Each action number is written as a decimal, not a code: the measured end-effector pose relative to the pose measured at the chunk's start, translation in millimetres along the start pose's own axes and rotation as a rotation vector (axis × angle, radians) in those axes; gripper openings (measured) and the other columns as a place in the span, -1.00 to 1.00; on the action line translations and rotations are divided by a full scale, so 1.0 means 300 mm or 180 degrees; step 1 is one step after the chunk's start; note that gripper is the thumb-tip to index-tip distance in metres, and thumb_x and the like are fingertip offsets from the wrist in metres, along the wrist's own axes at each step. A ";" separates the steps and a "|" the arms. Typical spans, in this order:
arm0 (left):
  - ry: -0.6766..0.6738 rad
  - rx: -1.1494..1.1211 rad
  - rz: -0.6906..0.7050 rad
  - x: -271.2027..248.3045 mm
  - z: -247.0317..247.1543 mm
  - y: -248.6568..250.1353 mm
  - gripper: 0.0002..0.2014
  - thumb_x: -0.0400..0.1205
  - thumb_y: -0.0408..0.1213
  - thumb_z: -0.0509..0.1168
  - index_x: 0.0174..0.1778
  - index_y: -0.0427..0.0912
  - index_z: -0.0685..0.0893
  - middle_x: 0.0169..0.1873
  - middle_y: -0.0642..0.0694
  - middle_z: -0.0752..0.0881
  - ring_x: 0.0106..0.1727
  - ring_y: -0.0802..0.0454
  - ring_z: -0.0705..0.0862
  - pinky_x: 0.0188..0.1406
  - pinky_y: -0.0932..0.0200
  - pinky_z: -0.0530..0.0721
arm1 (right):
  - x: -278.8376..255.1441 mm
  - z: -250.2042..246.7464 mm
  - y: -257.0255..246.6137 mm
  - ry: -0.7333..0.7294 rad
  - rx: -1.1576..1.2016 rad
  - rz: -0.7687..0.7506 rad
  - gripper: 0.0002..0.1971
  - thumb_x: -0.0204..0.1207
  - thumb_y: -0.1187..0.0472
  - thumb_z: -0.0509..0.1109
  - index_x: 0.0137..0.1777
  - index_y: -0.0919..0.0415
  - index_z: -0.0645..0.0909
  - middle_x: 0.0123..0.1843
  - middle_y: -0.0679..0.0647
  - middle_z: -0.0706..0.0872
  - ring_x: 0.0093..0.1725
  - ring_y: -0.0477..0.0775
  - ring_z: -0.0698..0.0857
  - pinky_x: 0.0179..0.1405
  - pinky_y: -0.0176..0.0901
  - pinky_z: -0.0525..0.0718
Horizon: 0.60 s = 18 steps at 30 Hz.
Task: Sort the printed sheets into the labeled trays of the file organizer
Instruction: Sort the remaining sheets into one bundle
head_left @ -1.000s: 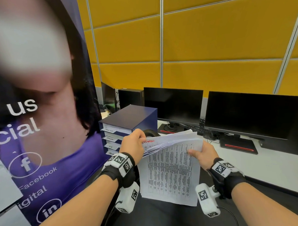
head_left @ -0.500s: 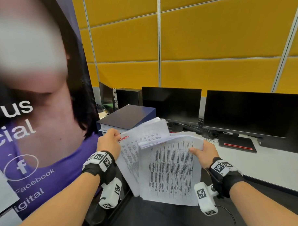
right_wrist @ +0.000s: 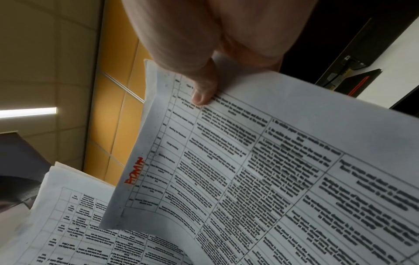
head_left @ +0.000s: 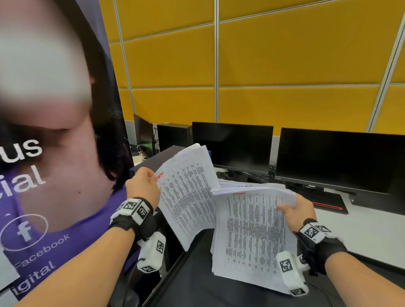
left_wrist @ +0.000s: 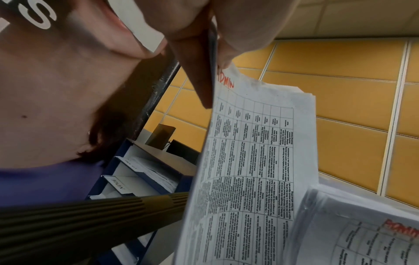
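My left hand (head_left: 145, 185) pinches the top corner of a thin bundle of printed sheets (head_left: 188, 194) marked ADMIN in red (left_wrist: 225, 82), held apart to the left. My right hand (head_left: 294, 211) grips the larger stack of printed sheets (head_left: 251, 235) by its right edge, thumb on top (right_wrist: 204, 89); its top sheet is also marked ADMIN (right_wrist: 135, 172). The dark blue file organizer (left_wrist: 136, 172) with labeled trays stands behind and below the left bundle; in the head view only its top (head_left: 164, 156) shows.
A tall printed banner (head_left: 47, 171) fills the left side, close to my left arm. Two dark monitors (head_left: 231, 145) (head_left: 339, 158) stand on the white desk (head_left: 366, 235) at the back. A black surface (head_left: 192, 286) lies below the sheets.
My left hand has pulled its bundle up and away to the left from the stack in my right hand. The right hand has kept its grip and barely moved.
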<state>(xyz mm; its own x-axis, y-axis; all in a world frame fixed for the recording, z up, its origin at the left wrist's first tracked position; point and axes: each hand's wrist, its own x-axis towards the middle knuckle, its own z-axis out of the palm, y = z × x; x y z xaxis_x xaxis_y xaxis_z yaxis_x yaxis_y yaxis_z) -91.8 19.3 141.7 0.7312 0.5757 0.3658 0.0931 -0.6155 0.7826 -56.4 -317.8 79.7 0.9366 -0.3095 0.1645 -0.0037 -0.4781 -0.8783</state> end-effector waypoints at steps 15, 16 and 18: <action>0.0100 -0.0108 0.0018 0.055 0.026 0.032 -0.88 0.66 -0.34 0.16 -0.08 -0.16 0.61 -0.08 -0.14 0.55 -0.20 -0.07 0.53 -0.17 0.15 0.51 | 0.035 -0.042 -0.037 0.0127 -0.0059 0.0080 -0.63 0.51 0.41 0.37 0.32 0.27 0.57 0.15 0.26 0.70 0.11 0.23 0.66 0.17 0.11 0.62; 0.0026 -0.0116 0.0124 0.058 0.035 0.031 -0.88 0.66 -0.33 0.18 -0.11 -0.14 0.62 -0.09 -0.14 0.62 -0.20 -0.04 0.55 -0.20 0.19 0.49 | 0.034 -0.047 -0.040 0.0038 -0.0034 0.0020 -0.65 0.50 0.41 0.38 0.30 0.27 0.58 0.14 0.25 0.70 0.08 0.19 0.66 0.17 0.09 0.61; -0.0186 -0.0237 0.0384 0.050 0.057 0.041 -0.89 0.64 -0.31 0.25 -0.18 -0.12 0.65 -0.19 -0.08 0.71 -0.22 0.01 0.59 -0.33 0.24 0.48 | 0.029 -0.050 -0.050 -0.0109 0.0012 -0.0102 -0.67 0.49 0.39 0.41 0.26 0.26 0.60 0.10 0.19 0.71 0.06 0.14 0.66 0.17 0.06 0.61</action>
<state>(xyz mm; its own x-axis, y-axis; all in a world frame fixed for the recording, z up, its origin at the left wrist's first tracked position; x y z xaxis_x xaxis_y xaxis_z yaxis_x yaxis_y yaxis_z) -68.1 11.3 148.3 0.7724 0.4664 0.4312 -0.0465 -0.6355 0.7707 -53.4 -325.6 101.2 0.9476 -0.2658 0.1771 0.0276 -0.4843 -0.8745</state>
